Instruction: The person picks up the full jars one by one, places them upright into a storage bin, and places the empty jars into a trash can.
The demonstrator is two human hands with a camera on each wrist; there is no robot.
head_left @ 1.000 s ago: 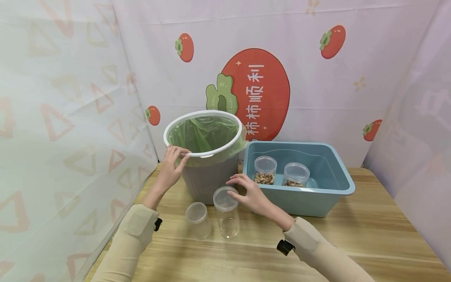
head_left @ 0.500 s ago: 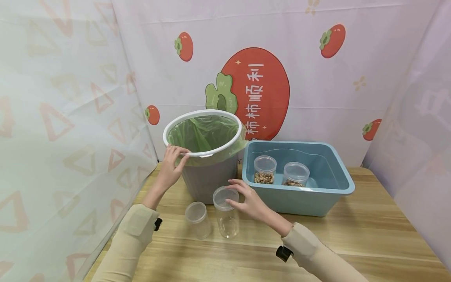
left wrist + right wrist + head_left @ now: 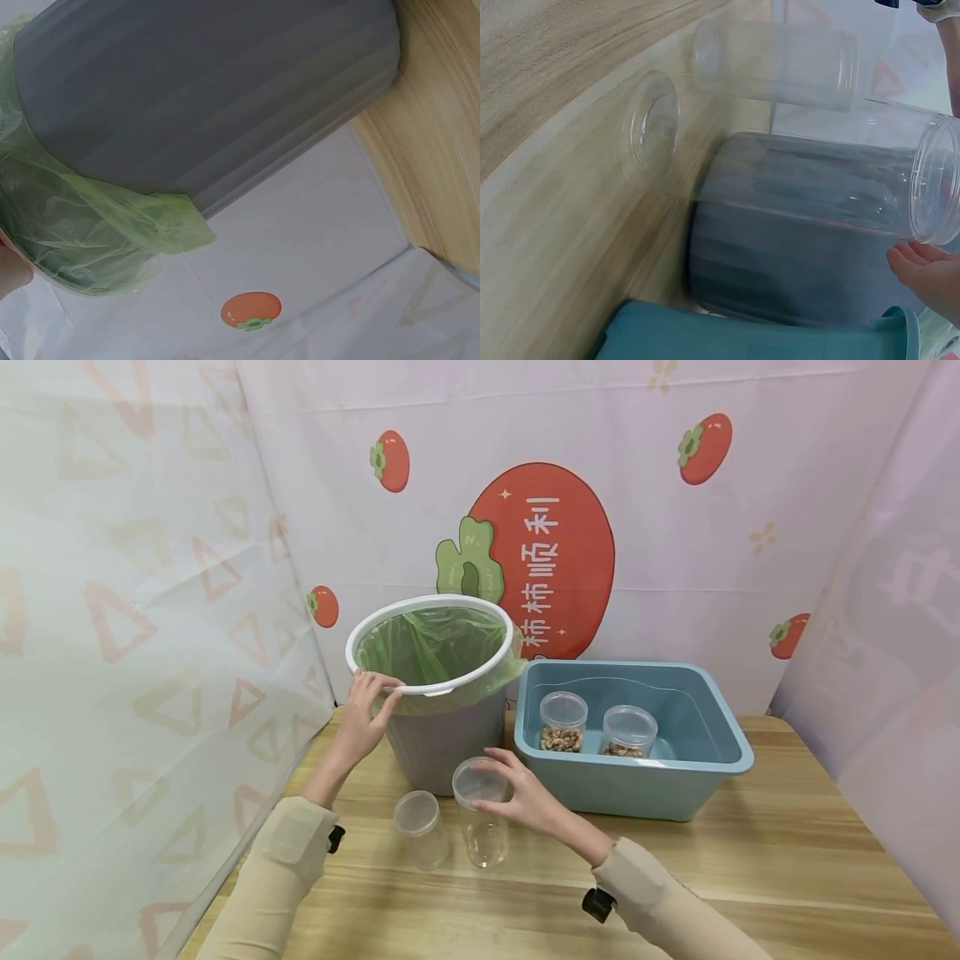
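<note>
My left hand grips the front-left of the white rim of a grey trash can lined with a green bag. Its thumb lies along the rim's front. To the right, my right hand is at the lid of a tall clear jar, fingers spread around the lid's right side. The right wrist view shows its fingertips right at the lid's edge, and the jar's clear walls. A shorter clear lidded jar stands just left, touched by neither hand.
A blue plastic tub stands right of the trash can. Inside are two lidded jars partly filled with nuts, one jar at the left and another jar beside it. Printed cloth walls surround the wooden table.
My right hand has shifted slightly left and down, its fingers coming closer around the tall jar's lid. My left hand stays on the trash can's rim, and the jars have not moved.
</note>
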